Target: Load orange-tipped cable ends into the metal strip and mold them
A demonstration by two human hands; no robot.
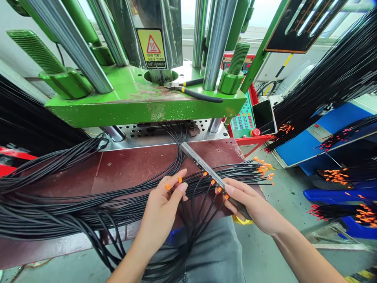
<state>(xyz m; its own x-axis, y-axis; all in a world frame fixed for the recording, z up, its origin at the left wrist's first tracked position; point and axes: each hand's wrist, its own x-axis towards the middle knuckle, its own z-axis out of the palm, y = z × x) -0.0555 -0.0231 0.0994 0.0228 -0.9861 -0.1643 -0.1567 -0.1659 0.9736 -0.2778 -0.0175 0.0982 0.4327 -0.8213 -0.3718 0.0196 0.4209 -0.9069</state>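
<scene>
My left hand (165, 204) pinches black cable ends with orange tips (180, 179), a little left of a long grey metal bar (203, 165). My right hand (250, 200) holds the lower right end of this bar, which lies at a slant. Several cables with orange connectors (213, 182) are seated along the bar's lower part and hang down from it. Beneath and behind my hands, a large bundle of black cables (118, 200) runs across the reddish-brown board (141, 161), its orange ends (265, 167) at the right.
A green press (147, 110) with steel columns stands ahead, pliers (200, 94) on its plate and a heat warning label (151, 48) above. A control panel with a red button (255, 132) is right of it. More cable bundles (330, 78) hang at the right.
</scene>
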